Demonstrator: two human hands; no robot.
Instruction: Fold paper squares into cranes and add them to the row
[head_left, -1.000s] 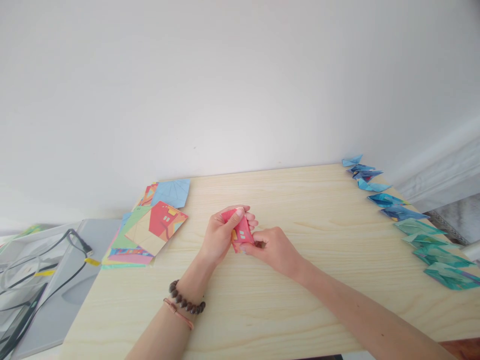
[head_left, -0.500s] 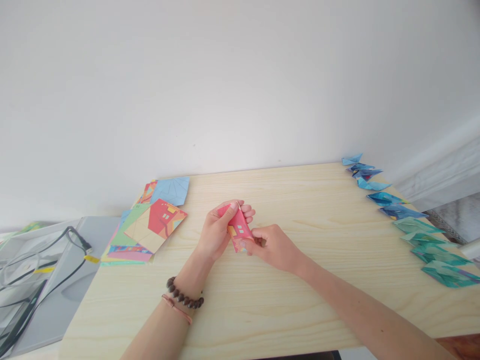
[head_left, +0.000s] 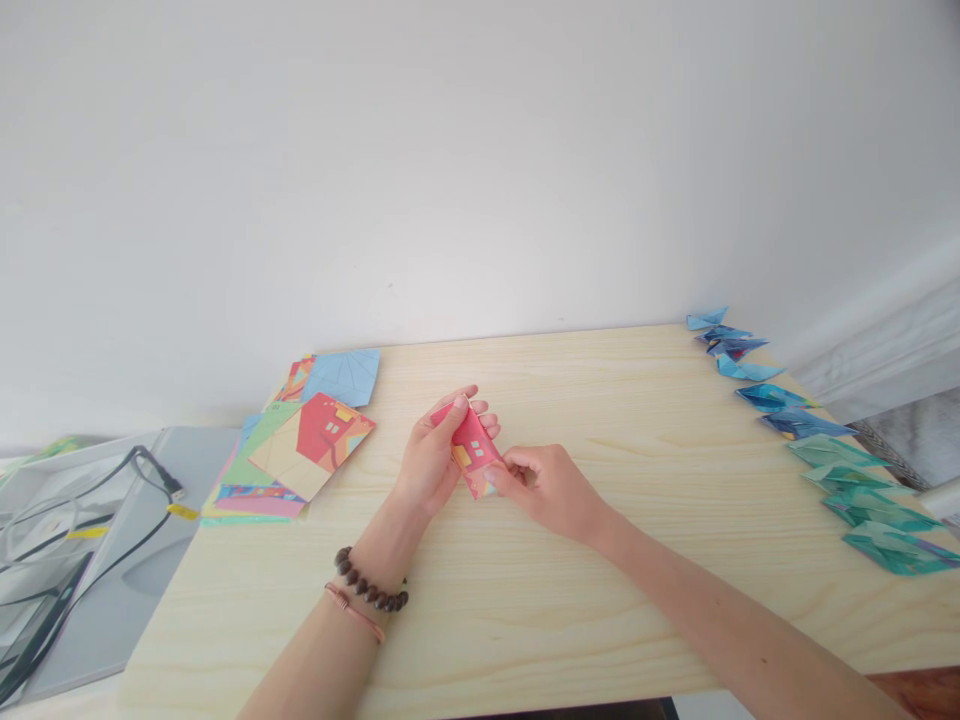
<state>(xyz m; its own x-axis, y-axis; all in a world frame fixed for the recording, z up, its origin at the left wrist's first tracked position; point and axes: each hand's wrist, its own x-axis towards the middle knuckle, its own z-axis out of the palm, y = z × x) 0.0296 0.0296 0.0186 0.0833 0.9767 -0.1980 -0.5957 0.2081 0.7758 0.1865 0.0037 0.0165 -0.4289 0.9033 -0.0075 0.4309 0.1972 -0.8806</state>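
Observation:
A small folded piece of red origami paper point(head_left: 472, 447), printed with yellow and white squares, is held above the middle of the table. My left hand point(head_left: 433, 455) grips its upper part, the thumb on top and the fingers behind it. At the paper's lower right edge, my right hand point(head_left: 551, 492) pinches it between thumb and index finger. The fingers hide part of the paper, so its full folded shape does not show. A dark bead bracelet point(head_left: 369, 592) and a thin copper-coloured band circle my left wrist.
Printed paper sheets point(head_left: 307, 450) lie loosely stacked at the table's left. Folded blue and green paper pieces point(head_left: 806, 423) line the right edge. Beyond the left edge sits a grey tray point(head_left: 169, 560) with black cables point(head_left: 124, 560). A white wall point(head_left: 480, 170) borders the back.
My right thumb has shifted slightly up along the paper's lower edge. The paper has tilted a little in my hands, and both hands still hold it.

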